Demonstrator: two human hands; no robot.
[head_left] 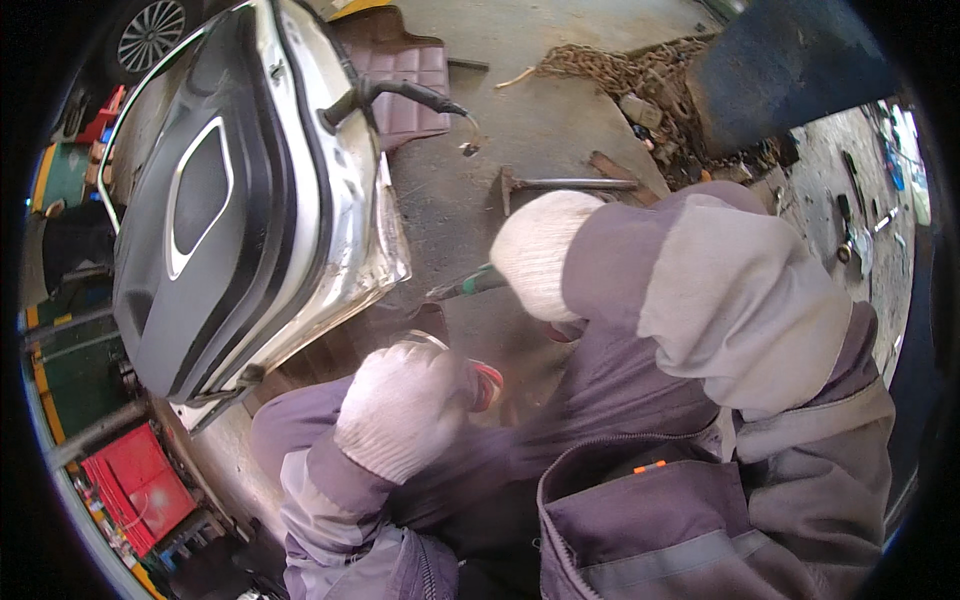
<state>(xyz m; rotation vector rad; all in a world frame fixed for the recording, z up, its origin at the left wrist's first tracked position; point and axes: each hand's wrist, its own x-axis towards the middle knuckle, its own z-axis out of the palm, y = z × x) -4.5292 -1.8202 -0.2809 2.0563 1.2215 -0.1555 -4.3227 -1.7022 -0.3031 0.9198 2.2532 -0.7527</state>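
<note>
My left hand (400,405), in a white knit glove, is closed above my lap. From its right side sticks out a curved red piece (487,386), and a thin pale curved edge (428,340) shows above the knuckles. What these belong to I cannot make out. My right hand (543,255), also gloved, is farther forward and to the right; only the back of it shows and its fingers are hidden. A green-handled tool (470,284) with a narrow tip reaches left from beside it. Whether that hand holds the tool I cannot tell. Behind it lies a hammer (575,184) on the floor.
A car door (270,220), its black inner panel toward me, stands to my left with a black cable sleeve (415,93) jutting out. Rusty chains (620,75) are heaped beside a dark blue metal piece (790,70). A red box (140,487) is at lower left, scattered tools at right.
</note>
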